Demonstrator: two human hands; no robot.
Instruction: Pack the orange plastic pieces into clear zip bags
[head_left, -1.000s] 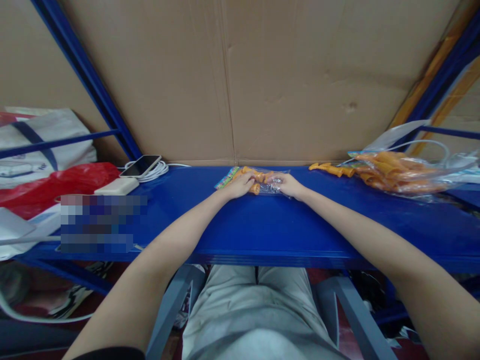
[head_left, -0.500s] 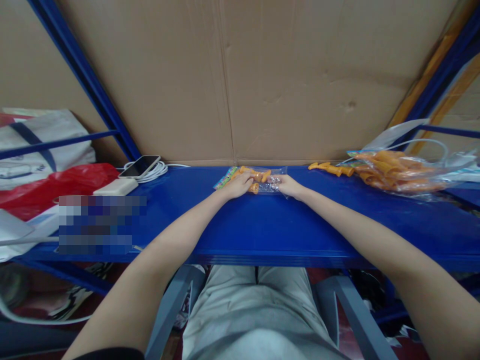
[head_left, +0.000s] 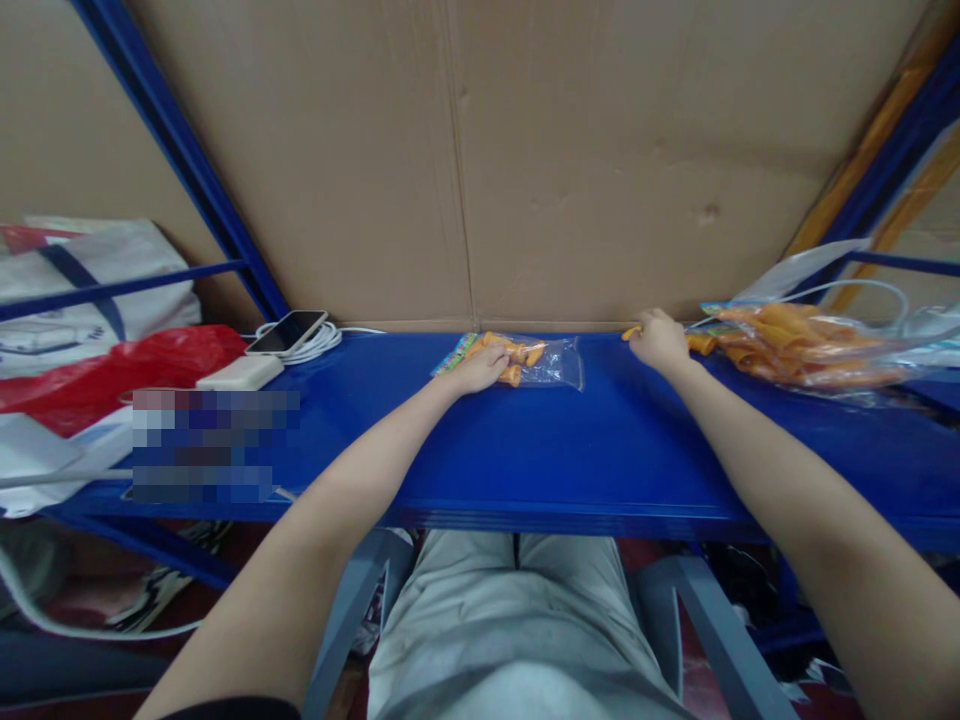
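Note:
My left hand [head_left: 484, 368] rests over a clear plastic bag [head_left: 562, 365] with a colourful header card at its left end. Its fingers press on the bag and the orange plastic pieces [head_left: 532, 354] inside. Further right, my right hand [head_left: 660, 342] closes over a loose orange plastic piece [head_left: 632, 333] on the blue tabletop. One end of that piece shows left of the fingers, and another orange end [head_left: 700, 344] shows to the right. The fingertips of the right hand are partly hidden.
A pile of clear bags with orange pieces [head_left: 810, 340] lies at the right. On the left are a phone [head_left: 289, 332] on a coiled white cable, a white block [head_left: 240, 373] and a red plastic bag [head_left: 187, 355]. A cardboard panel [head_left: 465, 180] stands behind the blue table [head_left: 540, 460].
My right hand has left the open end of the plastic bag and moved right onto the loose orange piece. My left hand stays on the bag.

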